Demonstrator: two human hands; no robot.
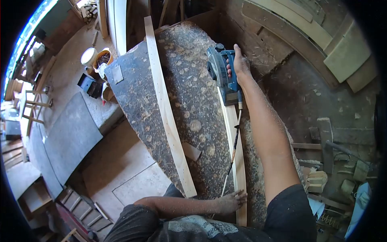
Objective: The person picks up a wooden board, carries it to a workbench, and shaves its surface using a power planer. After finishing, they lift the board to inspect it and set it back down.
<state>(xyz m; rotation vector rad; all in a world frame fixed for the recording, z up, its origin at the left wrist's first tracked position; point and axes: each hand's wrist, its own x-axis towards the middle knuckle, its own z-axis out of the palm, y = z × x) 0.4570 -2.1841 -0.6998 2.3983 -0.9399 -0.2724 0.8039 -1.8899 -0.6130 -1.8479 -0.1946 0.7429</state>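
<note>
My right hand (240,66) is wrapped round the handle of a blue electric hand planer (221,72), which sits on the far part of a long pale wooden board (238,161). Across the near end of that board lies my left hand (233,202), dusty, its fingers bent over the wood and holding it. From the planer's rear a power cord (232,157) runs back along the board towards my body. A second pale wooden strip (166,109) lies to the left, apart from both hands.
Beneath the boards is a dark, speckled workbench top (193,88) strewn with shavings, with a small wood offcut (191,151) on it. Buckets (103,58) stand beyond its left edge. Wood scraps (317,179) lie on the floor at right, and planks (348,58) lean at upper right.
</note>
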